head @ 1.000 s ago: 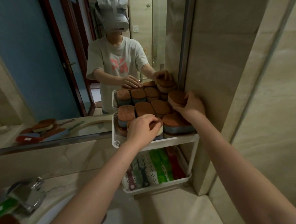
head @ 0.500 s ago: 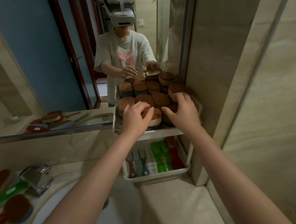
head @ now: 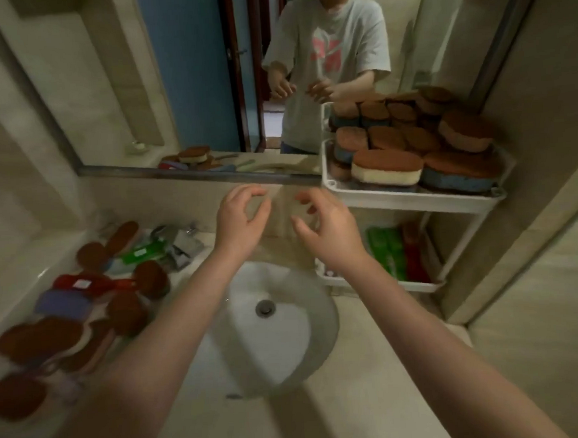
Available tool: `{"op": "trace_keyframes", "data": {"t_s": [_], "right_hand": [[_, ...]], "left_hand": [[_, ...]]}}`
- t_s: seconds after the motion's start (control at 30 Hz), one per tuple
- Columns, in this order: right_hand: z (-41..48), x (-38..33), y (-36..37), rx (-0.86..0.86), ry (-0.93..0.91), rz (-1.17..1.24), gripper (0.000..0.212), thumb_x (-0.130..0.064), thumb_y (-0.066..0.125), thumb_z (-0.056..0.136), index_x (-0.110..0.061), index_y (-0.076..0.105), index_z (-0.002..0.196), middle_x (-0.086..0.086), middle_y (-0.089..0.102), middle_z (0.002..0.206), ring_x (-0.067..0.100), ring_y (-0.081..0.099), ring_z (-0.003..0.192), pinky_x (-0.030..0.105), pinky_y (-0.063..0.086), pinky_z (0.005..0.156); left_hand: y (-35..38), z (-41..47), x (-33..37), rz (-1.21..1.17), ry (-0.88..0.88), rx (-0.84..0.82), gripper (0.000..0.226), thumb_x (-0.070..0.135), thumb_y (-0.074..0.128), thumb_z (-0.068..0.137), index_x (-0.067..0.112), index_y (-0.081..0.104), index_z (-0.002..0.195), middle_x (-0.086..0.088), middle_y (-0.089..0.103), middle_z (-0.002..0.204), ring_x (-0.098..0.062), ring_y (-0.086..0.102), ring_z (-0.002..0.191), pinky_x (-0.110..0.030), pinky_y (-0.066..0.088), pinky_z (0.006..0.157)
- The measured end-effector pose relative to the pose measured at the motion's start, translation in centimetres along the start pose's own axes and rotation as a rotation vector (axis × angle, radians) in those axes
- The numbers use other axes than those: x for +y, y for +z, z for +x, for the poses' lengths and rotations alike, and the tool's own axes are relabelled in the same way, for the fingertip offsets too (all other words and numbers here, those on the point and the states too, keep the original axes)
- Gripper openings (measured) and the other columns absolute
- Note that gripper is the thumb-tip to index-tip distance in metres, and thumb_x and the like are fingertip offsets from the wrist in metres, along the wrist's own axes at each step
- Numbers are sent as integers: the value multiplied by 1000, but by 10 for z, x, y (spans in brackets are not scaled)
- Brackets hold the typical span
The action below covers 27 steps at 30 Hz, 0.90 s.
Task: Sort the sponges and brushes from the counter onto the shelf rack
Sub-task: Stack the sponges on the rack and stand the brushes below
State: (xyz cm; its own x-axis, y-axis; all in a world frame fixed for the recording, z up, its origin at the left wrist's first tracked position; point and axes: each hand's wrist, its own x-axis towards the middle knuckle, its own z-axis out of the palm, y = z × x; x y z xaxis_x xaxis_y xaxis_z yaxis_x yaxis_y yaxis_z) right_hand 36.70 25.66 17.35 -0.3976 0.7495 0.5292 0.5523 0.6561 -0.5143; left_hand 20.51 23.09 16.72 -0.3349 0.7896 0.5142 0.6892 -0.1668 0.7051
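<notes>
Two forearms: left forearm (head: 147,356) and right forearm (head: 433,338) come in from the bottom edge, bare, and converge over the basin.
Counter (head: 376,393): pale stone, surrounds the basin. View slightly blurred throughout.
Basin (head: 288,347): white, round, set into the counter; drain (head: 265,307) toward the far side of the bowl.
Counter pile (head: 67,320): sponges and brushes lie loose on the counter left of the basin. Several are brown-topped sponges; also a purple pad (head: 61,305), a red piece with a white label (head: 82,284) and a green item (head: 144,251) further back. Blur prevents a count.
Left hand (head: 240,221): in the air above the far rim of the basin, back toward the camera, fingers loosely curled, thumb near forefinger. Empty.
Right hand (head: 329,231): just beside the left hand, not touching it, fingers loosely curled. Empty, in contact with nothing.
Tap (head: 180,240): chrome, behind the basin to the left, next to the green item.
Rack (head: 415,200): white, two tiers, stands on the counter in the right corner against the wall, right of both hands.
Lower tier (head: 417,285): green brushes (head: 386,253) and a red brush (head: 413,257) lie side by side; the near end is hidden by the right wrist.
Upper tier (head: 326,169): packed with brown-topped sponges in rows, some stacked. At the front, a cream-bodied sponge (head: 386,170) and a blue-bodied sponge (head: 461,176) sit side by side.
Mirror (head: 87,95): on the wall behind; shows a reflected person (head: 331,47) in a light T-shirt with both hands raised, plus the rack's sponges and part of the counter pile.
</notes>
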Motion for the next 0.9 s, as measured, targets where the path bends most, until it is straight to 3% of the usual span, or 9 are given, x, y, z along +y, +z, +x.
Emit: {"op": "trace_keyframes", "data": {"t_s": [0.23, 0.37, 0.5, 0.63, 0.8, 0.9], "right_hand": [[-1, -81, 115, -286, 82, 146, 31, -25, 63, 87, -16, 58, 116, 0, 62, 110, 14, 59, 88, 29, 47, 75], [-2, -116, 177, -418, 89, 142, 32, -24, 62, 87, -14, 57, 118, 2, 62, 113, 18, 60, 91, 27, 45, 75], [-7, -142, 234, -539, 87, 120, 32, -25, 62, 87, -14, 57, 117, 3, 62, 114, 20, 60, 96, 29, 45, 76], [-9, -161, 289, -691, 107, 77, 30, -29, 63, 86, -16, 58, 112, 4, 63, 114, 23, 60, 100, 36, 51, 83], [-16, -164, 346, -851, 138, -96, 53, -33, 63, 84, -16, 48, 131, 10, 56, 126, 29, 56, 112, 35, 47, 90], [-19, -163, 371, -885, 206, -167, 61, -42, 64, 80, -22, 44, 133, 10, 55, 128, 31, 56, 111, 41, 50, 93]], "left_hand": [[-109, -39, -115, 135, -198, -7, 19, 15, 62, 86, 5, 65, 102, -12, 63, 108, -23, 57, 103, -15, 35, 83], [-166, -64, -169, 218, -295, 44, 20, 11, 63, 86, 2, 64, 104, -15, 63, 108, -27, 56, 106, -24, 36, 90], [-211, -86, -217, 235, -452, 42, 23, 12, 62, 86, 3, 63, 107, -13, 62, 110, -25, 57, 106, -19, 36, 87], [-248, -109, -258, 271, -574, 12, 30, 14, 65, 84, 2, 61, 111, -16, 62, 111, -30, 58, 103, -32, 41, 88], [-282, -131, -307, 314, -720, -94, 47, 25, 74, 72, 10, 60, 114, -11, 61, 114, -28, 58, 108, -42, 48, 92], [-285, -130, -315, 366, -729, -226, 65, 29, 78, 71, 16, 50, 129, -6, 50, 131, -23, 48, 121, -41, 42, 102]]}}
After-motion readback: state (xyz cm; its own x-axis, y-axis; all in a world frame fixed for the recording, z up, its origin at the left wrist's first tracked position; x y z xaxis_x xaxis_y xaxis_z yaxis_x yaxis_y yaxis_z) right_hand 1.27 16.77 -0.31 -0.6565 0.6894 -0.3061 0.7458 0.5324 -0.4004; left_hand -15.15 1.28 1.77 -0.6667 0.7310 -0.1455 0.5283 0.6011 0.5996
